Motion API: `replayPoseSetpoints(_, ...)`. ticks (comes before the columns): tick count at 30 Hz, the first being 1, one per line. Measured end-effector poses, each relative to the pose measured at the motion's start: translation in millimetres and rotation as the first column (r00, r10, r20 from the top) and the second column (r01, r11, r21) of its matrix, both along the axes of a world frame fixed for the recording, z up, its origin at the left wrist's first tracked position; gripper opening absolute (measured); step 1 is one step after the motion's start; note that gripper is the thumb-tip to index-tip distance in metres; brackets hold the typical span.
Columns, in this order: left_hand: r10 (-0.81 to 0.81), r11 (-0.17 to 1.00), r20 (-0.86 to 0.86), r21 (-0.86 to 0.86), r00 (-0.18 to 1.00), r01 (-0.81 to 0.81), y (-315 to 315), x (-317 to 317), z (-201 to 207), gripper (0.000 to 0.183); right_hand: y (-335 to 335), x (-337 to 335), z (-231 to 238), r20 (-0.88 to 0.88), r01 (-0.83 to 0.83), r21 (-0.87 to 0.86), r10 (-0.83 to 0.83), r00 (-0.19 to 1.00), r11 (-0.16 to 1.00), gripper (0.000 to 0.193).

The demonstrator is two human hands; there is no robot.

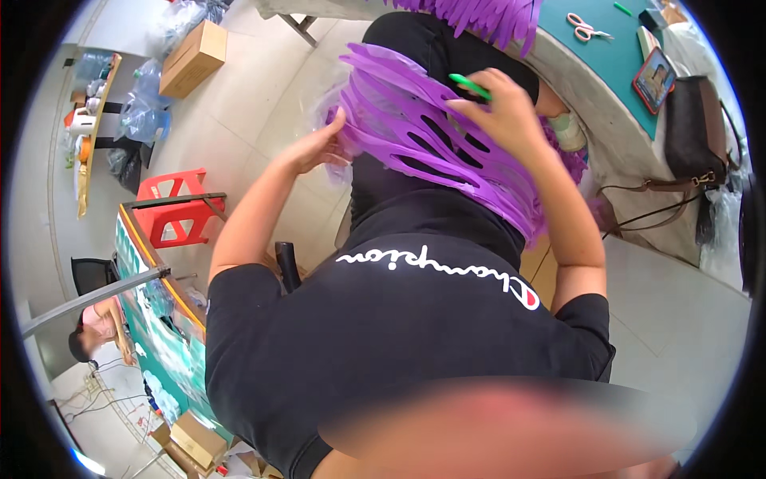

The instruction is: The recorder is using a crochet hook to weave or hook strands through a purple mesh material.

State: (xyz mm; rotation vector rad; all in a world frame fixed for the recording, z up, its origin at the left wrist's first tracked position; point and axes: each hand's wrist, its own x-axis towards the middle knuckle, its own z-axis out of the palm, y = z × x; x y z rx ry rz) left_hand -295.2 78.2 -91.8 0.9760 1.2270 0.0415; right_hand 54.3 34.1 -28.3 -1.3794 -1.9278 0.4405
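A purple sheet [435, 132], slit into long wavy strips with gaps between them, lies across my lap, and clear plastic film shows at its left edge. At that edge, my left hand [321, 145] has its thumb raised and fingers curled against the purple sheet. My right hand [507, 112] pinches a slim green pen-shaped tool [469, 86] above the sheet's right part. The tool's tip points up and left; its exact kind cannot be made out.
Ahead, the green-topped table [562, 60] holds more purple strips [487, 17], scissors [589, 29] and a phone [654, 80]. A dark bag [692, 132] is at its right. Leftward are a red stool [171, 207], a cardboard box [193, 60] and a seated person [100, 323] at another table.
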Motion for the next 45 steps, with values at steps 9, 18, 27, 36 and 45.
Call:
replayPoseSetpoints(9,0.568,0.69,0.728,-0.167,0.383,-0.704,17,73,19,0.032,37,-42,-29,-0.33,0.136,-0.121,-0.169,0.929,0.983,0.023)
replayPoseSetpoints(18,0.227,0.971,0.848,-0.235,0.478,-0.044,11,152,110,0.048,3,25,44,-0.721,0.083,-0.102,-0.131,0.681,0.991,0.015)
replayPoseSetpoints(27,0.161,0.933,0.776,0.083,0.609,-0.351,15,220,108,0.027,-32,64,49,-0.738,0.145,-0.215,-0.258,0.623,0.966,0.016)
replayPoseSetpoints(36,0.262,0.964,0.827,-0.248,0.498,-0.095,45,231,86,0.039,-28,77,28,-0.839,0.293,-0.313,-0.408,0.361,0.903,0.013)
replayPoseSetpoints(45,0.248,0.957,0.739,-0.286,0.626,-0.041,63,246,87,0.041,-3,63,15,-0.904,0.172,-0.299,-0.336,0.265,0.939,0.025)
